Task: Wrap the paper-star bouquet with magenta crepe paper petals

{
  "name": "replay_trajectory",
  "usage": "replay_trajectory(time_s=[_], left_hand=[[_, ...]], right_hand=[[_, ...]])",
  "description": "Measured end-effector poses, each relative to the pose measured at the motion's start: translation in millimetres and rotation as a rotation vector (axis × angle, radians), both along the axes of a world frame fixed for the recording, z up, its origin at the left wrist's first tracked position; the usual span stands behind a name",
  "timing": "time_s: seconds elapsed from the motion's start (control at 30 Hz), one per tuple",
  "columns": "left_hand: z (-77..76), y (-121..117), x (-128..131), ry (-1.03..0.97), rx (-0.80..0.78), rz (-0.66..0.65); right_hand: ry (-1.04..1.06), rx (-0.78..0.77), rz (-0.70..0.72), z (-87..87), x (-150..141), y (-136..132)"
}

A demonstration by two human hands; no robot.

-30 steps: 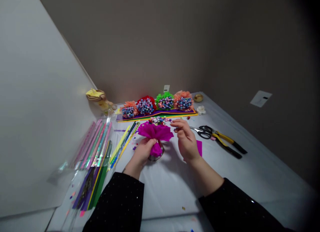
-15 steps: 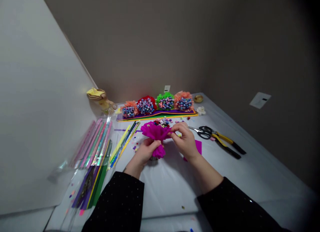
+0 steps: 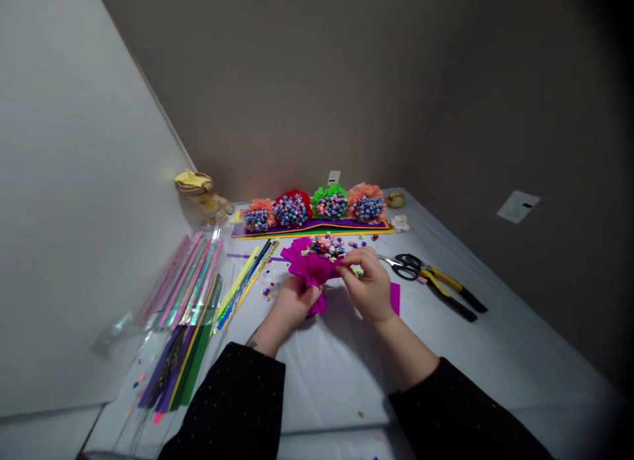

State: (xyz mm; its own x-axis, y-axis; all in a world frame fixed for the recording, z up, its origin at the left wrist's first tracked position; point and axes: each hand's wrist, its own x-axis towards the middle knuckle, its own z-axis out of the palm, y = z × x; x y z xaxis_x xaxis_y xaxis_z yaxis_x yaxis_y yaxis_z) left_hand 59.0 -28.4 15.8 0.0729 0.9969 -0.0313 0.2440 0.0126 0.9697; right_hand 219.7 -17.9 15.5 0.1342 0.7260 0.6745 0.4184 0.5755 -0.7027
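Crepe paper (image 3: 310, 265) gathered round star bunch (image 3: 324, 247), left hand (image 3: 294, 301) fingers clamped on it at six o'clock, right hand (image 3: 369, 292) fingertips pinched together on it at three.

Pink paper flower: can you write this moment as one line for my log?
left hand: grips magenta crepe paper | right hand: pinches its edge | nearby: scissors

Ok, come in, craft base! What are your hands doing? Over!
Left hand gripping magenta crepe paper; right hand pinching its edge. Colourful small pieces just beyond. Scissors off to the right, not touching.
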Motion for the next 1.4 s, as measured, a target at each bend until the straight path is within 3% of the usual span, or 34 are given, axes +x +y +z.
replay_trajectory(time_s=[0.13,0.27,0.37,0.53,0.77,1.0,1.23,1.4], left_hand=[[-6.6,-1.8,-2.5,0.087,0.091,0.077],[-12.3,-4.6,-4.4,0.115,0.164,0.101],[-14.8,-3.8,-5.8,0.164,0.207,0.146],[-13.3,-1.1,-7.7,0.359,0.217,0.218],[-5.6,-6.4,-3.9,0.683,0.262,0.138],[-2.1,-6.4,1.5,0.883,0.27,0.025],[-4.5,-5.0,2.2,0.84,0.292,0.02],[-11.1,-5.6,-0.7,0.602,0.306,0.013]], right_hand=[[0.176,-0.196,-0.09,-4.1,-4.3,-0.7],[0.37,-0.374,0.093,-6.6,-11.3,-5.2],[0.367,-0.329,0.202,-10.6,-13.5,-8.6],[0.158,-0.105,0.383,-21.9,-19.9,-11.1],[-0.057,-0.088,0.053,-16.5,-31.0,-13.8],[0.154,-0.282,-0.065,-12.3,-25.9,-6.7],[0.407,-0.414,-0.064,-13.5,-25.0,-2.7],[0.52,-0.402,-0.107,-10.6,-25.2,-2.3]])
